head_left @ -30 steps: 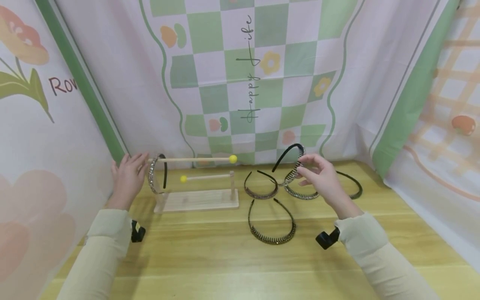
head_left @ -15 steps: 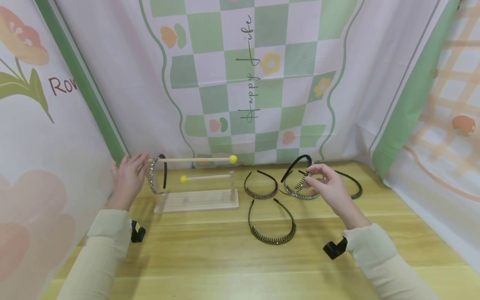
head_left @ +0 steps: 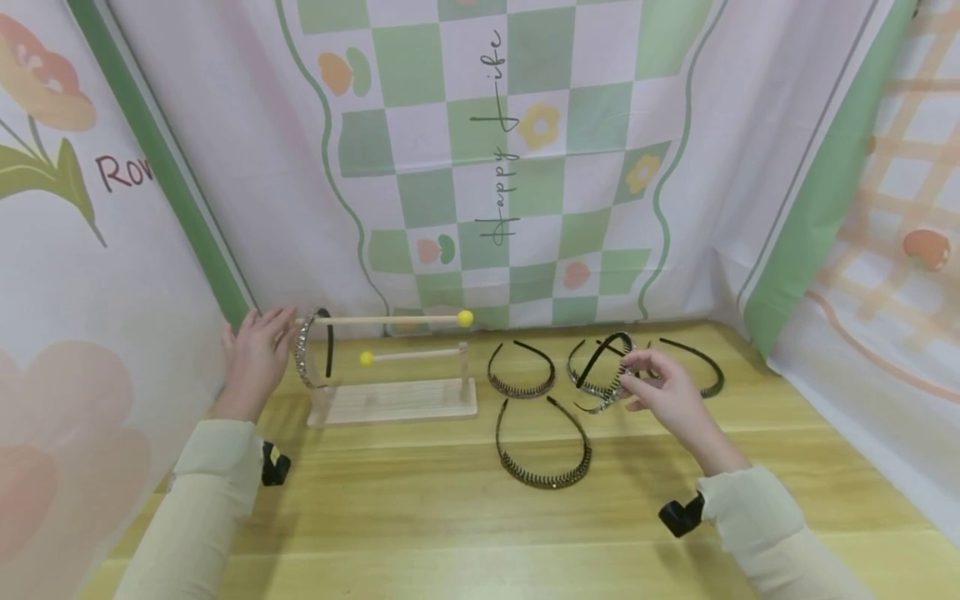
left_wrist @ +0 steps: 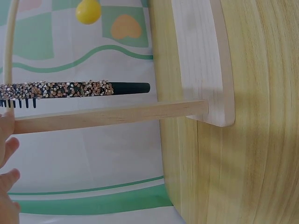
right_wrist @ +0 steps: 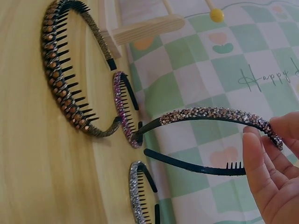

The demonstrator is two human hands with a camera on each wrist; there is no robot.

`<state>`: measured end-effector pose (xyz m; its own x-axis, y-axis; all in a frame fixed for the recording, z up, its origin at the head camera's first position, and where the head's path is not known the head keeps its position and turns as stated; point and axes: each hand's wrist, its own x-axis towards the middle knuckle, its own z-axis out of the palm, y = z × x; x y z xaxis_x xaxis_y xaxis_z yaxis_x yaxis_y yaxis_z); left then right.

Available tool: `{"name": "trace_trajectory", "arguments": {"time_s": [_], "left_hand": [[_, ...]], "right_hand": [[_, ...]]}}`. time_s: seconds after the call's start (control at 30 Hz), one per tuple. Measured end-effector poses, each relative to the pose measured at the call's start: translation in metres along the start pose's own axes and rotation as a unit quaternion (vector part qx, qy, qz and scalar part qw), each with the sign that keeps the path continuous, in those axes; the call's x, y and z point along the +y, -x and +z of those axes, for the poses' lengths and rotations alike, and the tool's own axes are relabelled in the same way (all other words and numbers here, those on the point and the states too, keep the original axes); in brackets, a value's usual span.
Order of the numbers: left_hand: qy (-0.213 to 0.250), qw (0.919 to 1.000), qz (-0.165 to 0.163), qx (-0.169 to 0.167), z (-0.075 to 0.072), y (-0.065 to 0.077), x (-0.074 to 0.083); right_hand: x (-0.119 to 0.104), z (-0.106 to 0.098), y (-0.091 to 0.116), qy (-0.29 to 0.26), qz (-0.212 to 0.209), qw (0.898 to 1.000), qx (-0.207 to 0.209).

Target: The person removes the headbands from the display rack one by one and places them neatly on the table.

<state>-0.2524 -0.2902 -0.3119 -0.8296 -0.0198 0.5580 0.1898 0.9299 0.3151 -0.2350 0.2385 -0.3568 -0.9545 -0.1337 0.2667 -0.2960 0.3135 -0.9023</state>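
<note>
My left hand [head_left: 257, 357] is at the left end of a wooden rack [head_left: 397, 402], its fingers extended. In the left wrist view, fingertips [left_wrist: 6, 125] touch the top of the rack's upright post [left_wrist: 107, 116]. A rhinestone headband [head_left: 302, 354] hangs on the upper rod beside that hand. My right hand [head_left: 667, 396] pinches another toothed rhinestone headband [right_wrist: 210, 113] between thumb and fingers, its ends pointing away from the hand. The held headband overlaps a silver headband [right_wrist: 134, 186] on the table in the head view.
More headbands lie on the wooden table [head_left: 420, 533]: a purplish one [head_left: 522, 390], a bronze-beaded one [head_left: 551, 481] in front, and a dark one [head_left: 717, 379] behind my right hand. The rack's rods end in yellow balls [head_left: 466, 318]. Patterned curtains [head_left: 420, 67] enclose the back and sides.
My right hand has moved right and down toward the table with its headband. The left hand stays at the rack.
</note>
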Motion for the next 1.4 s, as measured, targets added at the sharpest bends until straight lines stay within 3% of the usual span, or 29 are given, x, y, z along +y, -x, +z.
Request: {"name": "trace_trajectory", "arguments": {"time_s": [0.47,0.77,1.2,1.4], "left_hand": [[0.0,1.0,-0.001,0.0,0.0,0.0,0.0],[0.001,1.0,0.001,-0.003,-0.001,0.0,0.001],[0.004,1.0,0.002,-0.002,-0.003,0.001,0.003],[0.002,1.0,0.005,0.0,-0.002,0.001,0.001]], "right_hand": [[0.022,-0.015,0.017,0.026,0.0,1.0,-0.005],[0.025,-0.03,0.029,0.092,0.023,0.995,-0.018],[0.033,-0.037,0.042,0.199,0.044,0.977,-0.063],[0.036,-0.038,0.049,0.204,0.093,0.969,-0.099]]}}
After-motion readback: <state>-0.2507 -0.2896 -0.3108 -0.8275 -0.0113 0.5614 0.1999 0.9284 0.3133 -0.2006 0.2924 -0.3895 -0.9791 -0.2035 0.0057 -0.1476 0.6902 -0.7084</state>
